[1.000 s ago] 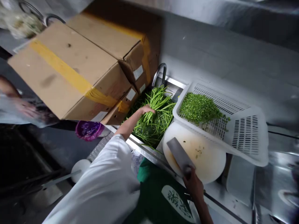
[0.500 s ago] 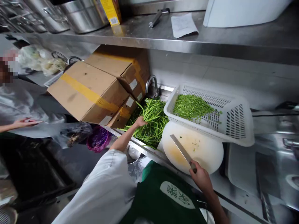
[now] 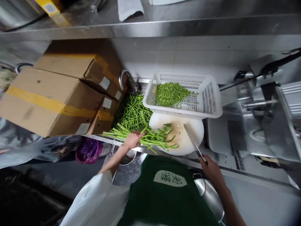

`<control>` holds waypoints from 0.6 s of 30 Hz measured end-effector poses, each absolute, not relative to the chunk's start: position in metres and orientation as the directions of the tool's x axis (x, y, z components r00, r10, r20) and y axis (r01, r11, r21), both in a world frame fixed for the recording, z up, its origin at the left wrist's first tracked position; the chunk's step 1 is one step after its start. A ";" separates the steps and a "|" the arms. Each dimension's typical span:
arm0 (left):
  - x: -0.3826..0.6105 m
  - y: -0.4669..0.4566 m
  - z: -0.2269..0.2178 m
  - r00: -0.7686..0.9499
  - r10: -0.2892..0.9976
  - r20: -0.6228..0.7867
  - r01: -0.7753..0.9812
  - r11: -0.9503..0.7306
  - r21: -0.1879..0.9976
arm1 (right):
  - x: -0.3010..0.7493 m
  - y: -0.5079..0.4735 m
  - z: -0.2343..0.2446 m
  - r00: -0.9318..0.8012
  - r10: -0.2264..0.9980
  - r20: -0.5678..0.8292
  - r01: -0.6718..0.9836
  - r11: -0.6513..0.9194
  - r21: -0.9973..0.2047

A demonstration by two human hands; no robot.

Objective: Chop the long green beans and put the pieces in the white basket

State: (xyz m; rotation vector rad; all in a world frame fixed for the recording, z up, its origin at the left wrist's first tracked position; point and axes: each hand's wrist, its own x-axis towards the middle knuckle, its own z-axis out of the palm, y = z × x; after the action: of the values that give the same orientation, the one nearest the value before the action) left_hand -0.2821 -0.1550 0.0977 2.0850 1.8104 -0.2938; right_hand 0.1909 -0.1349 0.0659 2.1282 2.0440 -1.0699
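Observation:
My left hand [image 3: 133, 140] is closed around a bunch of long green stalks [image 3: 154, 137], whose leafy ends reach over the round white cutting board [image 3: 197, 127]. My right hand [image 3: 210, 168] grips the handle of a kitchen knife [image 3: 193, 140]; its blade lies over the board's right side, pointing away from me. A few green bits are scattered on the board. Behind my left hand, more loose green stalks [image 3: 135, 110] fill the sink. Just beyond the board stands a white plastic basket [image 3: 213, 108] with a heap of chopped greens [image 3: 171, 93] in its left part.
Cardboard boxes [image 3: 58, 91] with yellow tape crowd the left, beside a curved faucet [image 3: 128, 75]. A steel shelf [image 3: 164, 28] runs above the back wall. Metal equipment [image 3: 246, 131] stands at right. Below the counter at left is a purple-lined bucket [image 3: 88, 150].
My left hand has lifted the bunch of stalks out of the sink and brought it to the board's left edge. The knife stays in my right hand. My view has turned right.

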 end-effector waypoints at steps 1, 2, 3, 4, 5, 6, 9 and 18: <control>-0.260 -0.137 0.100 0.201 0.898 -0.392 0.978 -0.165 0.124 | 0.196 -0.135 0.065 -0.056 0.890 -0.452 0.895 -0.156 -0.418; -0.236 -0.119 0.099 0.246 0.886 -0.393 0.969 -0.216 0.120 | 0.200 -0.134 0.063 -0.036 0.897 -0.440 0.905 -0.158 -0.394; -0.214 -0.099 0.095 0.280 0.874 -0.397 0.960 -0.252 0.120 | 0.203 -0.132 0.061 -0.015 0.902 -0.431 0.916 -0.160 -0.368; -0.192 -0.081 0.090 0.305 0.866 -0.395 0.952 -0.280 0.122 | 0.205 -0.131 0.059 0.002 0.906 -0.423 0.926 -0.161 -0.340; -0.173 -0.065 0.083 0.320 0.858 -0.402 0.947 -0.295 0.123 | 0.207 -0.129 0.057 0.020 0.909 -0.417 0.936 -0.164 -0.312; -0.157 -0.050 0.076 0.329 0.848 -0.415 0.944 -0.306 0.124 | 0.208 -0.127 0.056 0.037 0.910 -0.414 0.943 -0.169 -0.287; -0.130 -0.022 0.059 0.378 0.814 -0.440 0.926 -0.341 0.165 | 0.210 -0.126 0.052 0.079 0.905 -0.418 0.948 -0.198 -0.251; -0.117 -0.014 0.038 0.424 0.819 -0.386 0.900 -0.335 0.279 | 0.201 -0.138 0.049 0.059 0.880 -0.472 0.931 -0.219 -0.291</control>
State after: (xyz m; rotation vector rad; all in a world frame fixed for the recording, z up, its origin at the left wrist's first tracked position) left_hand -0.1167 -0.0143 0.0381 2.2353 1.4565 -0.2432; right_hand 0.2011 -0.1381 0.0491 2.2181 1.9040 -0.8739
